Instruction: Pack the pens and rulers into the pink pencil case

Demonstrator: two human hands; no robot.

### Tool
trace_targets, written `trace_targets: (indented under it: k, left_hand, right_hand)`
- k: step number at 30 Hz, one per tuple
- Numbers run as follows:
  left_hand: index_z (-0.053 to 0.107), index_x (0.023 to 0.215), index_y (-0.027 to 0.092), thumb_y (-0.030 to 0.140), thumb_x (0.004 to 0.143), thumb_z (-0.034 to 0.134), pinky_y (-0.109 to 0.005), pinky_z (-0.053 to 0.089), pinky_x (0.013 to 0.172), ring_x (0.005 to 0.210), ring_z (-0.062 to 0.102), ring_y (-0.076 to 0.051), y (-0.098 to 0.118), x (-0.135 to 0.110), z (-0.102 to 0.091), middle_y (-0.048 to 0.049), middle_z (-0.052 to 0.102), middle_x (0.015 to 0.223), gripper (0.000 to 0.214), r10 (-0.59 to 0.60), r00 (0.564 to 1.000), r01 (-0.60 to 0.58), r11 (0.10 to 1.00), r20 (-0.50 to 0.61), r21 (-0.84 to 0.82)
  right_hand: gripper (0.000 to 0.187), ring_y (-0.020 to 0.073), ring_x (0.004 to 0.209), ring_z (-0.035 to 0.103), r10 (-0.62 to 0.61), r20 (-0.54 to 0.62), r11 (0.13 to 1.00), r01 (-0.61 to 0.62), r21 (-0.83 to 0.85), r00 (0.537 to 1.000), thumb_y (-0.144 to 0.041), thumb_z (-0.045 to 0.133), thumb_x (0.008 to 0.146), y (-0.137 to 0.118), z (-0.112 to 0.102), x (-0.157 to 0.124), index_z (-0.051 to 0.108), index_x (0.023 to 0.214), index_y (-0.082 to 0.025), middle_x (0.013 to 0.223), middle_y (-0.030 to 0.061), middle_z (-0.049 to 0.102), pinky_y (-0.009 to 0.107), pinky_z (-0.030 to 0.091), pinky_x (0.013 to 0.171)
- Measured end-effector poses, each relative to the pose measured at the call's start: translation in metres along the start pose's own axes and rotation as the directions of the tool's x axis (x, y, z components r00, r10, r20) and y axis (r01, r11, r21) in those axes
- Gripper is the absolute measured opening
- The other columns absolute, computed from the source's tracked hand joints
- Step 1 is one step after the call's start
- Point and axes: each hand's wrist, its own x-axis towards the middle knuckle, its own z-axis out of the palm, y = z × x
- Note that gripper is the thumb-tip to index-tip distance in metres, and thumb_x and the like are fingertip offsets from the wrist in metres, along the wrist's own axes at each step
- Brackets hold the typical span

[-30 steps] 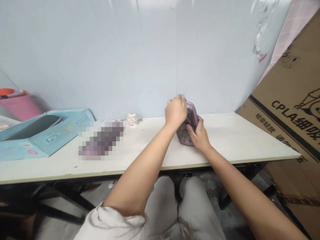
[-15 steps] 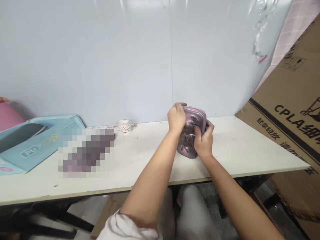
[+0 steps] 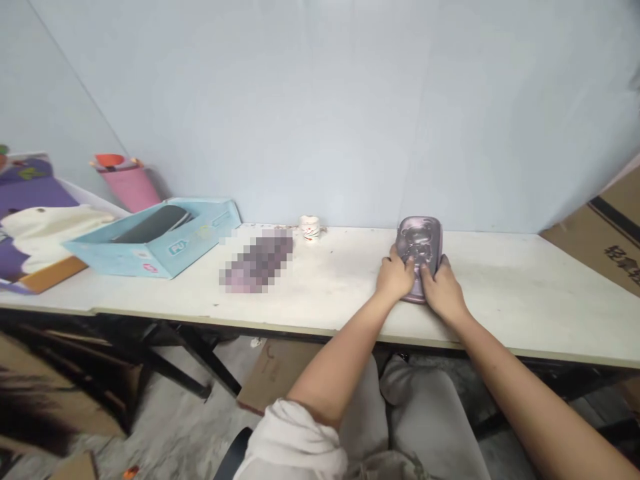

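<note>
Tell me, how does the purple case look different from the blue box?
The purple case is gripped by the left hand and right hand; the blue box stands untouched. The case looks smaller than the box. The case has rounded corners; the box, sharper ones.

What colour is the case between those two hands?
The case is shiny greyish purple; head view shows it.
</note>
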Motion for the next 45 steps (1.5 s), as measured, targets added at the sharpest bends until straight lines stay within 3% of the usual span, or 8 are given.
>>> trace_targets:
  k: [9,16,20,24,30,38,40,45]
  left_hand:
    - [0.034,0.13,0.011,0.045,0.086,0.029,-0.038,0.039,0.086,0.105,0.055,-0.031,-0.116,-0.027,-0.145,-0.0228,0.056,0.109,0.057,-0.199,0.976,0.218,0.91,-0.089,0.354]
    - [0.046,0.119,0.005,0.039,0.088,0.03,-0.038,0.038,0.086,0.105,0.052,-0.031,-0.149,-0.022,-0.174,-0.0239,0.051,0.111,0.049,-0.125,0.99,0.138,0.837,-0.06,0.53]
    - [0.052,0.11,0.009,0.03,0.089,0.03,-0.037,0.036,0.089,0.104,0.049,-0.027,-0.152,-0.014,-0.193,-0.0183,0.051,0.108,0.038,0.149,0.988,-0.093,0.769,-0.035,0.633]
    - [0.05,0.112,0.014,0.041,0.087,0.033,-0.039,0.036,0.089,0.107,0.047,-0.028,-0.183,0.0,-0.232,-0.0159,0.052,0.109,0.04,0.086,0.984,0.037,0.764,-0.159,0.644]
    - [0.063,0.087,0.008,0.066,0.073,0.04,-0.036,0.042,0.073,0.09,0.06,-0.033,-0.245,0.009,-0.279,-0.022,0.065,0.09,0.063,-0.474,0.873,0.48,0.797,-0.112,0.367]
    - [0.067,0.079,0.012,0.072,0.058,0.054,-0.03,0.046,0.063,0.073,0.063,-0.025,-0.242,0.002,-0.299,-0.0144,0.07,0.084,0.065,-0.578,0.794,0.605,0.782,0.191,-0.147]
    - [0.066,0.088,0.013,0.069,0.06,0.054,-0.028,0.046,0.064,0.076,0.063,-0.023,-0.228,0.003,-0.309,-0.0117,0.069,0.089,0.064,-0.487,0.852,0.518,0.837,0.19,-0.177]
    - [0.067,0.09,0.018,0.063,0.063,0.057,-0.023,0.043,0.065,0.077,0.062,-0.021,-0.16,0.015,-0.332,-0.004,0.07,0.086,0.053,-0.263,0.904,0.229,0.964,0.338,0.137]
  right_hand:
    - [0.071,0.0321,0.1,0.058,-0.25,0.475,0.967,0.247,0.07,0.844,-0.054,0.029,0.084,-0.125,0.085,-0.026,0.018,0.137,-0.008,0.115,0.0199,0.058,0.038,0.042,0.079]
    - [0.064,0.0297,0.094,0.059,-0.275,0.611,0.894,0.431,-0.122,0.742,-0.053,0.022,0.087,-0.161,0.122,-0.01,0.028,0.132,-0.009,0.109,0.0194,0.06,0.035,0.04,0.075]
    - [0.053,0.0306,0.094,0.056,-0.331,0.516,0.796,0.527,-0.297,0.79,-0.05,0.025,0.087,-0.182,0.126,0.004,0.046,0.118,-0.013,0.105,0.0183,0.057,0.036,0.04,0.071]
    - [0.041,0.0283,0.103,0.048,-0.556,0.467,0.669,0.704,-0.24,0.688,-0.04,0.03,0.088,-0.214,0.137,0.01,0.052,0.109,-0.014,0.108,0.016,0.054,0.037,0.037,0.082]
    - [0.037,0.0297,0.104,0.048,-0.66,0.614,0.52,0.853,-0.045,0.434,-0.04,0.034,0.087,-0.25,0.166,0.001,0.054,0.104,-0.013,0.105,0.0153,0.058,0.047,0.03,0.09]
    - [0.03,0.0247,0.097,0.052,-0.736,0.622,0.472,0.861,0.19,0.267,-0.037,0.043,0.085,-0.24,0.159,0.002,0.054,0.101,-0.014,0.1,0.0133,0.057,0.037,0.038,0.081]
    - [0.027,0.0216,0.094,0.052,-0.798,0.532,0.454,0.863,0.221,0.283,-0.035,0.039,0.087,-0.238,0.143,0.011,0.056,0.097,-0.015,0.097,0.0111,0.057,0.036,0.039,0.08]
    - [0.031,0.0211,0.104,0.047,-0.854,0.141,0.52,0.833,0.19,0.501,-0.027,0.031,0.089,-0.232,0.085,0.052,0.056,0.104,-0.016,0.108,0.0117,0.054,0.035,0.038,0.088]
